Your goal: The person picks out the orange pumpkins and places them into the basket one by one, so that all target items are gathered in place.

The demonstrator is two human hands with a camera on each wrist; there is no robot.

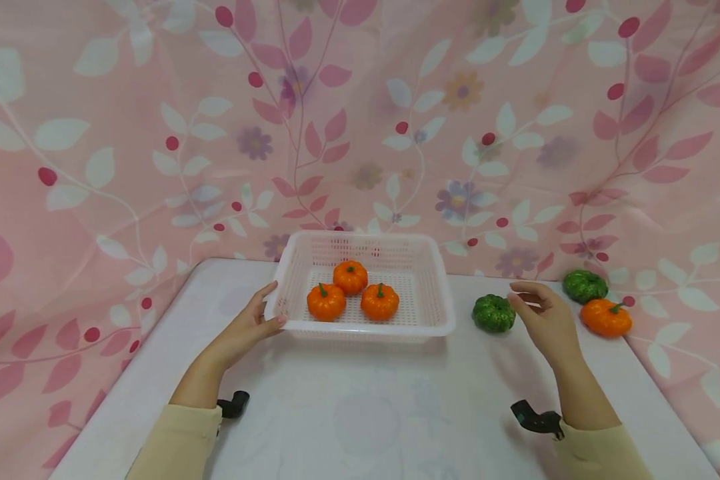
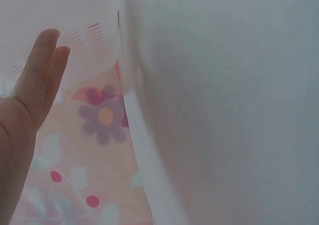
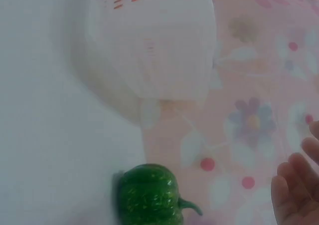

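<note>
A white plastic basket (image 1: 360, 328) stands at the back of the table with three small orange pumpkins, a left one (image 1: 327, 303), a right one (image 1: 380, 302) and a rear one (image 1: 351, 277). My left hand (image 1: 246, 331) rests against the basket's left end, thumb at the front rim; the left wrist view shows its fingers straight beside the basket wall. My right hand (image 1: 546, 321), fingers loosely bent, hovers just right of a green pumpkin (image 1: 493, 313). In the right wrist view that green pumpkin (image 3: 149, 195) shows its stem, apart from the fingers.
Beyond my right hand, another green pumpkin (image 1: 585, 286) and an orange pumpkin (image 1: 606, 317) sit near the table's right edge. A pink floral cloth (image 1: 360, 133) hangs behind the white table (image 1: 366, 413). Black wrist mounts (image 1: 537, 419) stick out from both sleeves.
</note>
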